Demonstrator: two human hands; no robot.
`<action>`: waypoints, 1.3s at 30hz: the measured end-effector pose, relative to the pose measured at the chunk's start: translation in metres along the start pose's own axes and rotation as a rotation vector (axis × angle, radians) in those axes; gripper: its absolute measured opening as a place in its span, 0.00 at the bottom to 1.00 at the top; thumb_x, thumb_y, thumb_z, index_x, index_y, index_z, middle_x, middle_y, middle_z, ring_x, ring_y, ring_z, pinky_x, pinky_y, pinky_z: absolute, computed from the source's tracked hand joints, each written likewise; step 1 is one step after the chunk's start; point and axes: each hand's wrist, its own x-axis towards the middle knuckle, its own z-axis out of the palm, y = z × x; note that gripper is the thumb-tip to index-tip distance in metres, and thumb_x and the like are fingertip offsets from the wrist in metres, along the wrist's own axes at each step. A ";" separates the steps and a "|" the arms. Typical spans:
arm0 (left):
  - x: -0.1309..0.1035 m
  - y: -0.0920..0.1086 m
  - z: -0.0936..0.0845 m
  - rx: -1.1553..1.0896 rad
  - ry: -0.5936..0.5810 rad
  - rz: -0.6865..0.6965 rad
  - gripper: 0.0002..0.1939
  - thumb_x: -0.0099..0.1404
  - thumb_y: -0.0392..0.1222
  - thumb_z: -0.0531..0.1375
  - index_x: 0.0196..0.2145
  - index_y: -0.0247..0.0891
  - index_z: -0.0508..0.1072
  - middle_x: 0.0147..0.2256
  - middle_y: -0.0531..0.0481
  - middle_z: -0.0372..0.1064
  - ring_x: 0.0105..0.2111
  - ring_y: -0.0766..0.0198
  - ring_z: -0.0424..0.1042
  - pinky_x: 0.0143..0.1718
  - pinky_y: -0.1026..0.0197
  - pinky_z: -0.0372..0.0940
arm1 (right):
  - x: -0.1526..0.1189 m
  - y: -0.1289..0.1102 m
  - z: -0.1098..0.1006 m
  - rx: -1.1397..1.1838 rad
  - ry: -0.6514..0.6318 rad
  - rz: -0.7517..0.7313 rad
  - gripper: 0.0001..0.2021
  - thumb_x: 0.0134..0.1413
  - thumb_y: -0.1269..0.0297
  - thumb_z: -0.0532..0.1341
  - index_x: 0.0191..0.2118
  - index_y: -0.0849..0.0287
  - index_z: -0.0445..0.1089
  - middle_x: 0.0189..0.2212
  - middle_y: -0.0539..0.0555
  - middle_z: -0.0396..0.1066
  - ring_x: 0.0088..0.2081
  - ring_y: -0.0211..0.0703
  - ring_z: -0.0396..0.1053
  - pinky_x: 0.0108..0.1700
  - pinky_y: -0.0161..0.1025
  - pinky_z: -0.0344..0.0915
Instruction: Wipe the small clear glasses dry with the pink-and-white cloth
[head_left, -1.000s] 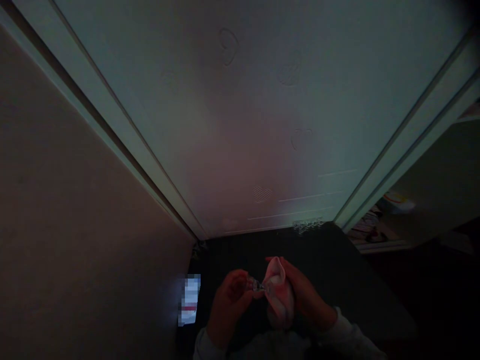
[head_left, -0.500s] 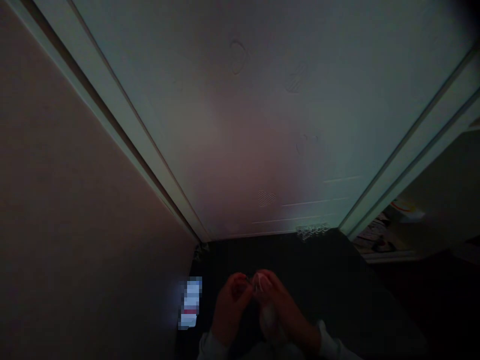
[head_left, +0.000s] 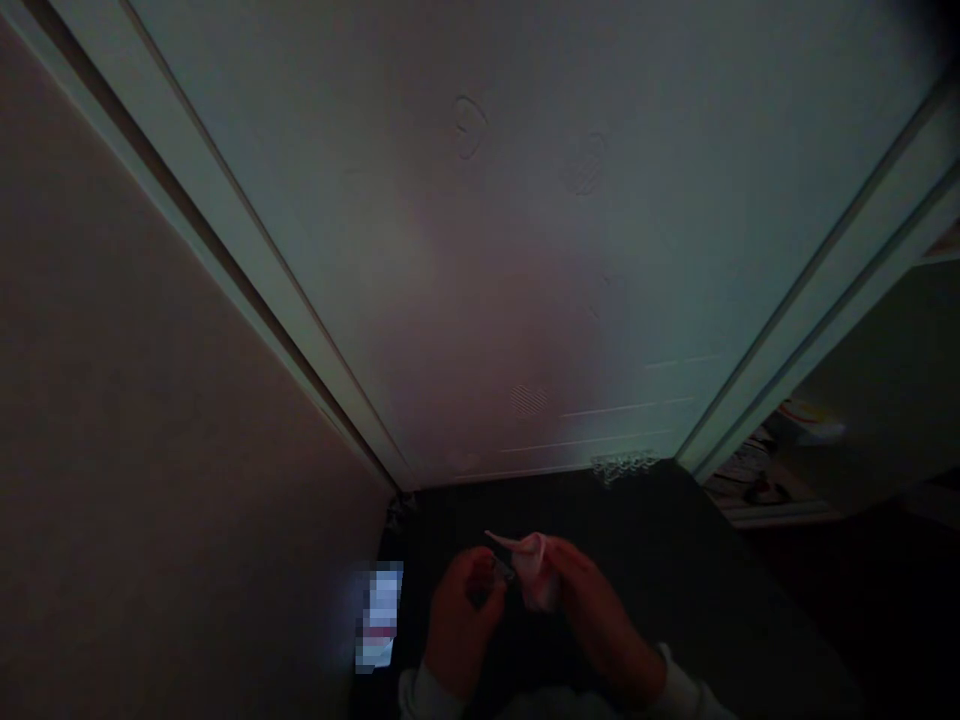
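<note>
My left hand (head_left: 466, 610) is closed with thumb and fingertips together, gripping a small, thin, shiny piece (head_left: 502, 569) too dark to name. Close by on its right, my right hand (head_left: 589, 605) pinches a soft, pale pinkish cloth (head_left: 538, 585). A narrow end of the cloth points up and left, above the left fingertips. Between the hands there is a small gap. Both are held low over a dark surface (head_left: 675, 580), with light sleeves at the wrists.
A lit, blurred-out screen (head_left: 380, 615) stands by the left wall (head_left: 187, 450). Ahead rises a pale panel (head_left: 450, 250) with faint heart-shaped marks. A crinkled, lacy strip (head_left: 624, 466) lies at its foot. On the right, papers (head_left: 750, 470) and a white item (head_left: 814, 425) sit on a low shelf.
My right hand has drawn slightly right, away from the left. The cloth now hangs more visibly from its fingers, with a narrow end sticking out. My left hand has barely moved.
</note>
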 end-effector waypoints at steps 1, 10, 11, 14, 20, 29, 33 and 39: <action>-0.001 -0.001 0.001 -0.026 -0.023 0.011 0.14 0.52 0.36 0.62 0.38 0.37 0.72 0.36 0.46 0.75 0.36 0.57 0.75 0.39 0.54 0.70 | -0.001 0.002 0.002 -0.015 -0.010 -0.009 0.18 0.47 0.48 0.63 0.35 0.58 0.76 0.34 0.54 0.76 0.39 0.51 0.71 0.44 0.44 0.64; 0.001 0.007 -0.001 -0.244 -0.015 -0.090 0.12 0.51 0.36 0.63 0.36 0.36 0.71 0.32 0.48 0.75 0.35 0.58 0.75 0.38 0.57 0.69 | -0.006 0.015 0.005 -0.265 -0.169 -0.159 0.16 0.53 0.49 0.58 0.37 0.55 0.75 0.47 0.58 0.71 0.50 0.54 0.66 0.51 0.48 0.61; 0.001 0.010 -0.002 -0.265 -0.028 -0.097 0.12 0.51 0.36 0.63 0.36 0.36 0.71 0.32 0.48 0.75 0.35 0.58 0.75 0.38 0.57 0.69 | -0.007 0.014 0.004 -0.278 -0.178 -0.176 0.14 0.53 0.51 0.59 0.38 0.55 0.74 0.48 0.58 0.70 0.50 0.54 0.66 0.51 0.47 0.62; 0.001 0.014 -0.004 -0.330 -0.124 -0.110 0.13 0.49 0.34 0.64 0.36 0.36 0.72 0.34 0.48 0.75 0.37 0.58 0.75 0.40 0.57 0.68 | -0.010 0.010 0.005 -0.351 -0.225 -0.217 0.13 0.53 0.59 0.60 0.45 0.53 0.70 0.50 0.57 0.69 0.52 0.52 0.65 0.52 0.47 0.61; 0.001 0.009 -0.011 -0.301 -0.256 -0.108 0.16 0.49 0.34 0.66 0.39 0.37 0.75 0.38 0.45 0.75 0.39 0.55 0.74 0.43 0.54 0.67 | -0.014 0.010 0.003 -0.580 -0.333 -0.316 0.17 0.58 0.64 0.54 0.53 0.56 0.64 0.50 0.59 0.68 0.51 0.49 0.65 0.54 0.46 0.59; -0.008 0.012 -0.014 -0.150 -0.279 -0.054 0.19 0.60 0.44 0.58 0.49 0.39 0.71 0.36 0.47 0.71 0.37 0.59 0.72 0.39 0.57 0.66 | -0.014 0.013 0.000 -0.542 -0.269 -0.153 0.15 0.53 0.57 0.55 0.41 0.62 0.69 0.35 0.58 0.73 0.35 0.48 0.70 0.39 0.43 0.66; -0.009 0.013 -0.019 0.006 -0.144 -0.004 0.28 0.55 0.46 0.62 0.53 0.40 0.66 0.42 0.45 0.71 0.43 0.54 0.70 0.47 0.52 0.63 | -0.014 0.005 0.001 -0.466 -0.205 -0.083 0.14 0.48 0.58 0.59 0.39 0.61 0.68 0.33 0.55 0.72 0.35 0.47 0.70 0.37 0.41 0.65; -0.009 0.019 -0.016 0.158 -0.283 -0.026 0.14 0.54 0.45 0.63 0.38 0.38 0.74 0.39 0.47 0.73 0.42 0.53 0.70 0.45 0.55 0.61 | -0.016 -0.011 0.009 -0.356 -0.192 -0.016 0.15 0.42 0.60 0.65 0.38 0.60 0.67 0.32 0.54 0.71 0.35 0.46 0.69 0.37 0.40 0.65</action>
